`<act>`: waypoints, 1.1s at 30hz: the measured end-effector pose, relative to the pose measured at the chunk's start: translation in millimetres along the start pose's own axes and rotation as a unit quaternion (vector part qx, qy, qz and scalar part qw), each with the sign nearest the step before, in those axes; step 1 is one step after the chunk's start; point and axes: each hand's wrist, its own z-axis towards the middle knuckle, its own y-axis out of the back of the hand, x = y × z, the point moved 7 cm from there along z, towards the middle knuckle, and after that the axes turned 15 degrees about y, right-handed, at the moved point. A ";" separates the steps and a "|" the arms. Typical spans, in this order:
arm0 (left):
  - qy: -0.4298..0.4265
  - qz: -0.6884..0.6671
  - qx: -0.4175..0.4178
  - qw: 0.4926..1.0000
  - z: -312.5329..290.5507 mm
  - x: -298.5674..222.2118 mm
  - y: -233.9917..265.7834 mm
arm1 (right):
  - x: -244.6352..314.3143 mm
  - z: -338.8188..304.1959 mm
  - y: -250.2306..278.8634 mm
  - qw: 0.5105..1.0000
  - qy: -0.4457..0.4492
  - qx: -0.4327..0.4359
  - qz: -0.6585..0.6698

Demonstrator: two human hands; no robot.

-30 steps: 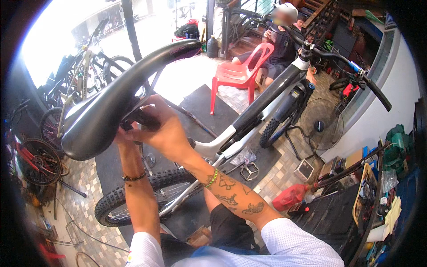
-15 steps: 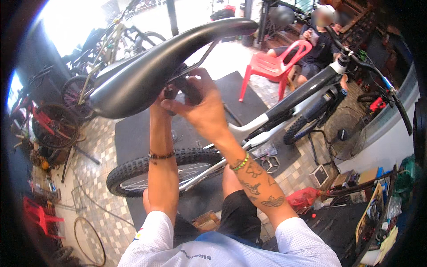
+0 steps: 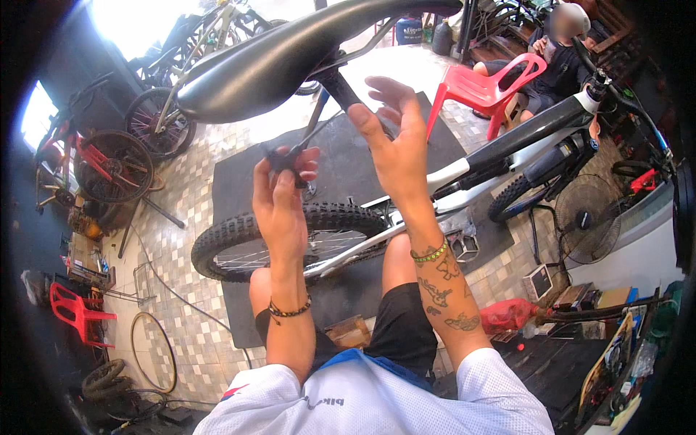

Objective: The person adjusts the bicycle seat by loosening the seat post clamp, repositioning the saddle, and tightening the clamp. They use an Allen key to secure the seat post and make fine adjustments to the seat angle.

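Left hand (image 3: 281,206): closed firmly around a dark hand tool (image 3: 278,161), thin shaft slanting up and right, tip short of the seatpost (image 3: 346,90).
Right hand (image 3: 397,148): fingers spread wide, grasping nothing visible; thumb just beside the seatpost, contact impossible to tell; covering the lower post.
Saddle (image 3: 290,61): tilted above both hands, blocking part of the view beyond.
Bike frame (image 3: 507,138): white and black, running off to the right behind the right wrist.
Knobbly tyre (image 3: 225,243): below the hands, crossing the left edge of the black mat (image 3: 246,174), partly hidden by the left forearm.
Pedal (image 3: 465,247): toward the mat's right corner.
Red chair (image 3: 482,87): standing at the mat's far corner, close to a seated person (image 3: 554,61).
Fan (image 3: 589,217): well outside the mat's right edge.
Cable (image 3: 170,264): trailing over tiles beyond the left edge.
Bare hoop (image 3: 174,362): on the floor, farther left.
Parked bikes (image 3: 116,170): crowding the far left.
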 end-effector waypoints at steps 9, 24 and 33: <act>0.146 -0.408 0.046 0.900 -12.5 58.7 -5.2 | 8.5 26.2 -37.1 0.978 -0.032 0.164 0.127; 0.132 -0.233 0.012 0.963 -7.7 75.7 -24.5 | -9.8 39.9 -49.4 0.968 -0.123 0.078 0.203; 0.062 -0.125 -0.067 0.988 11.0 73.1 -27.2 | -1.2 47.5 -53.2 0.959 -0.081 0.084 0.258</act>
